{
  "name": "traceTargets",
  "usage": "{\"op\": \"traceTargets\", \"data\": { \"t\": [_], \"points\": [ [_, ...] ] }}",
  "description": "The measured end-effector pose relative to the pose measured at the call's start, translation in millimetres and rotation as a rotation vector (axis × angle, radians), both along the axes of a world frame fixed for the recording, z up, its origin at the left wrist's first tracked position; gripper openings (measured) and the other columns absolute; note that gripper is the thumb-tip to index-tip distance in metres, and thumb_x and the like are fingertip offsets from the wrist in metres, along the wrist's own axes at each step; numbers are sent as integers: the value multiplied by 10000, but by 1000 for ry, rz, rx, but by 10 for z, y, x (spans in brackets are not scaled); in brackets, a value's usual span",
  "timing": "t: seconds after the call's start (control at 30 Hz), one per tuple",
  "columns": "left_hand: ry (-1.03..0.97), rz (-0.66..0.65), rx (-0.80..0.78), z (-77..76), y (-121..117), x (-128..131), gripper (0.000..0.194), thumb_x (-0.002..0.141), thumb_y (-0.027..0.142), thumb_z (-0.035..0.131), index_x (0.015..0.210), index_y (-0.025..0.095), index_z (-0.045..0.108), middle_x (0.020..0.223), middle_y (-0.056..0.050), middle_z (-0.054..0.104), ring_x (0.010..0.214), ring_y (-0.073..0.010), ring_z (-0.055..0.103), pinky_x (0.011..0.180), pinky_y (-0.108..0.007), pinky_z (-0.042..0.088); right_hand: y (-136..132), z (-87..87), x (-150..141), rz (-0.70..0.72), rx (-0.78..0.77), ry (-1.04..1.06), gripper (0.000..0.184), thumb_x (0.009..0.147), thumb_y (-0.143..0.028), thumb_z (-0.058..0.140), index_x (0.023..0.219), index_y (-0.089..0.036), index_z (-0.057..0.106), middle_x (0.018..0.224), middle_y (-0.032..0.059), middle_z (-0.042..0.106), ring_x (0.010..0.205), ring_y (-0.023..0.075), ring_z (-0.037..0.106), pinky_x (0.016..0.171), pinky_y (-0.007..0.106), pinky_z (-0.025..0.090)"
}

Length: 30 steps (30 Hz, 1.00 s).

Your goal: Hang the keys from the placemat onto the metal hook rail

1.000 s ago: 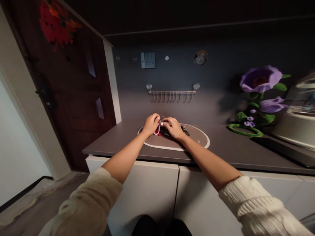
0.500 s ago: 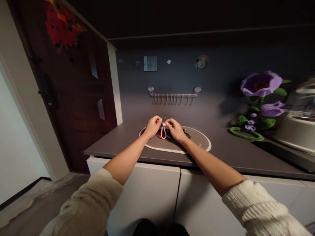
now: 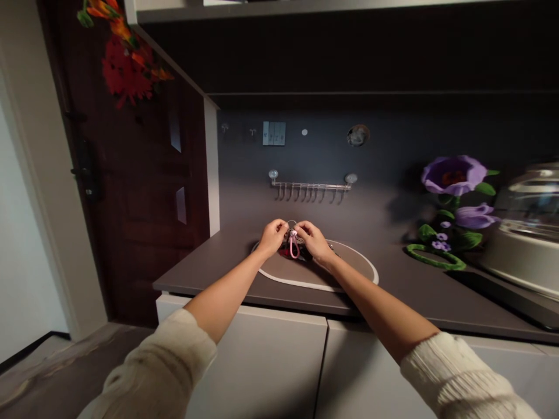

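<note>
Between my hands is a thin metal key ring point(image 3: 292, 222) with a pink looped strap point(image 3: 294, 247) hanging from it. My left hand point(image 3: 274, 237) pinches the ring from the left, fingertips pressed together. On the other side my right hand point(image 3: 312, 240) pinches at the ring close to the top of the strap. Below them lies an oval brown mat point(image 3: 301, 278) with a white rim. Small red and dark items rest on the mat behind and under the hands, partly hidden, and I cannot make out what they are.
A rail with several hooks point(image 3: 311, 186) is fixed to the dark back wall. On the right of the counter point(image 3: 192, 265) stand purple artificial flowers point(image 3: 455, 174) and a white appliance with a clear lid point(image 3: 524, 250). An overhead cabinet point(image 3: 349, 52) hangs above; a dark red door point(image 3: 144, 203) is at left.
The view has tilted up, so everything sits lower in the picture and the overhead cabinet's front edge shows. Both hands keep their pinch on the ring, with the pink strap still hanging.
</note>
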State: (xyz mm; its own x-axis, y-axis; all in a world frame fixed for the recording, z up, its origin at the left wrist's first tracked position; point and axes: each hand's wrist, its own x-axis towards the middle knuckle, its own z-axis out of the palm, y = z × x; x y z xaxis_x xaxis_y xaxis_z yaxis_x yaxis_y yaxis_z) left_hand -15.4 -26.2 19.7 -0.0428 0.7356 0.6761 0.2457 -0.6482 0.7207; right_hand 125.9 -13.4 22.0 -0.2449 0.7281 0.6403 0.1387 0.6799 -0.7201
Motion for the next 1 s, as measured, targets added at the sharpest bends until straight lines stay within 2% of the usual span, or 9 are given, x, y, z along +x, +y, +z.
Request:
{"op": "traceTargets", "data": {
  "t": [0.13,0.37,0.47,0.7,1.0],
  "points": [
    [20,48,-9,41,51,-159,215,803,322,421,737,152,535,662,3,559,588,-94,503,577,-210,396,26,112,-113,29,-25,24,203,741,-387,515,760,-185,518,719,-17,520,688,116,482,697,250,402],
    [281,375,75,-51,95,-406,283,858,315,338,680,169,503,639,-3,544,624,-112,492,623,-233,353,168,343,-290,40,-103,97,192,727,-376,523,769,-191,487,702,-25,531,635,102,497,643,253,429],
    [407,465,69,-124,116,-444,295,870,297,320,662,174,488,659,-17,552,652,-126,494,642,-246,343,263,439,-353,24,-138,136,180,737,-370,508,766,-197,467,687,-26,536,604,106,512,601,255,437],
    [565,492,28,-216,140,-422,296,885,290,297,708,186,509,745,-44,598,713,-143,529,653,-253,339,487,635,-511,-6,-220,233,71,765,-266,460,765,-203,427,662,-35,547,580,106,557,560,241,454],
    [555,532,-54,-237,143,-420,309,887,301,300,696,186,515,756,-67,613,710,-156,547,632,-260,325,780,727,-711,-46,-269,273,46,798,-201,414,756,-204,398,617,-28,563,522,101,557,538,253,475]
  ]
}}
